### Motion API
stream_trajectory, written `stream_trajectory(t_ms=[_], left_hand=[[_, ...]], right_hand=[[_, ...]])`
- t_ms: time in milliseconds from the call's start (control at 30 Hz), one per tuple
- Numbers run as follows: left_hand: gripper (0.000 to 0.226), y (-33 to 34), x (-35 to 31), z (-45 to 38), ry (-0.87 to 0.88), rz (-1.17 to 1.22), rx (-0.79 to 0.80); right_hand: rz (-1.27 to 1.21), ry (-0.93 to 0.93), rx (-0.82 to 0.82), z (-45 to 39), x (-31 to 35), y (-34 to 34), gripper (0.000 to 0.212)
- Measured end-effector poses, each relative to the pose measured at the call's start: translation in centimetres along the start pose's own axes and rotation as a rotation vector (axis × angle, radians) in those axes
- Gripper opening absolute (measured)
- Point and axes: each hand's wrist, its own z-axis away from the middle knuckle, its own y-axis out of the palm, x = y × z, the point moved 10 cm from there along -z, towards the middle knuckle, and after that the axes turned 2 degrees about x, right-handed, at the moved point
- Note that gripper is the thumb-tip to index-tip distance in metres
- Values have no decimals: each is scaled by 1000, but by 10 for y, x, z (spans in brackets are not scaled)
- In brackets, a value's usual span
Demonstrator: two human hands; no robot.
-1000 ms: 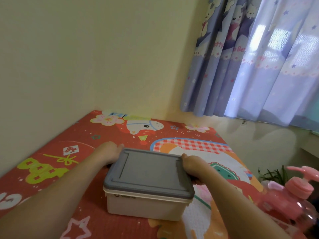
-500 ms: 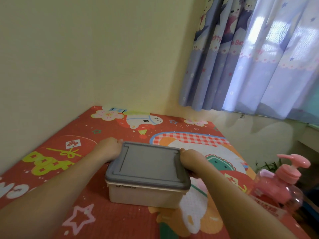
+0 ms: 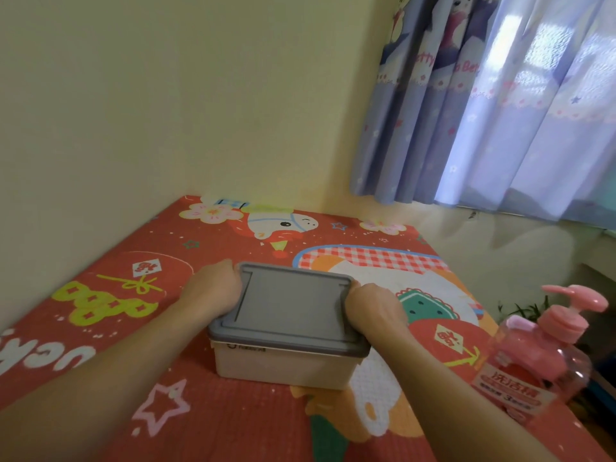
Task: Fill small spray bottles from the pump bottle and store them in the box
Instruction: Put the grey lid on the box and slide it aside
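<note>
A cream plastic box [image 3: 283,366] with a grey lid [image 3: 290,305] stands in the middle of the red patterned table. My left hand [image 3: 213,290] grips the lid's left edge and my right hand [image 3: 375,310] grips its right edge, fingers curled over the rim. The lid sits on the box. A pink pump bottle [image 3: 540,355] with a pink pump head stands at the right, near the table's edge, apart from my hands. No small spray bottles show; the box's inside is hidden.
The red cartoon tablecloth [image 3: 140,328] covers the table, which meets a cream wall at the left and back. Blue curtains [image 3: 500,105] hang at the right. A green plant [image 3: 530,310] peeks behind the pump bottle.
My view has tilted down and shifted slightly. Both hands stay on the lid's two sides, and the box has barely moved on the table.
</note>
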Motion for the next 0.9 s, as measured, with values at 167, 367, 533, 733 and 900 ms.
stream_trajectory(t_ms=[167,367,533,733,900], left_hand=[[49,0,-2,15,-33,-43,-41],[42,-10,-3,26,-82,-78,-100],[39,-13,-6,34,-85,-80,-88],[38,-14,-4,36,-101,-69,-79],[36,-14,1,31,-63,16,-95]], right_hand=[[-108,-7,-72,7,-2,6,47],[-124,15,-145,8,-5,8,50],[-121,-4,-169,14,-6,5,44],[-126,-2,-219,19,-7,0,45],[-77,-64,-185,21,-2,-10,45]])
